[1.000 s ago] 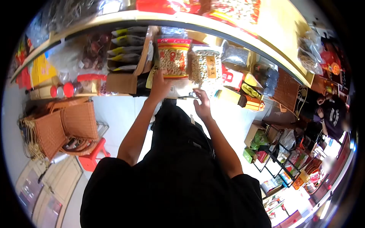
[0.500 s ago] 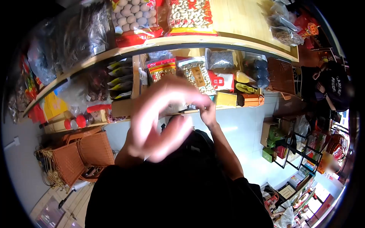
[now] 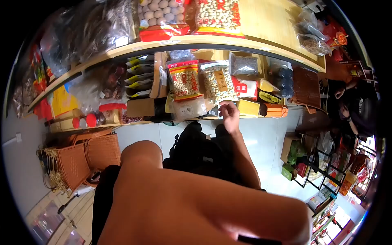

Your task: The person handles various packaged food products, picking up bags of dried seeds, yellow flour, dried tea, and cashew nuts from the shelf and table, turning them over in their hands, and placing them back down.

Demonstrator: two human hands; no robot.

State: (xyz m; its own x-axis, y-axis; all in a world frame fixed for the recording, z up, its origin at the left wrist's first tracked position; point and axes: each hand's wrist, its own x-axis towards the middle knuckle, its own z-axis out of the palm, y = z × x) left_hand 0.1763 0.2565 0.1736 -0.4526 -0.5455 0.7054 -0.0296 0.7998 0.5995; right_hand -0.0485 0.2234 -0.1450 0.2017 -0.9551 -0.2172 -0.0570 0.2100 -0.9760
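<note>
My left hand looms very close to the camera and covers the lower middle of the view. Its thumb points up on the left and a finger stretches out to the right. Nothing shows between them, and the other fingers are hidden. My right hand is at the lower shelf's front edge, with curled fingers on the bottom edge of a clear bag of pale seeds with a tan label. Left of that bag lies a red-and-yellow bag of nuts. Below this is a whitish packet.
An upper shelf carries a bag of cashews and a bag of round brown nuts. Wicker baskets stand at left. A person in dark clothing stands at far right, near a black rack with goods.
My left hand has come from in front of the shelf towards the camera, uncovering the bags. My right hand stays at the bag's lower edge. The shelf scene has shifted slightly rightward.
</note>
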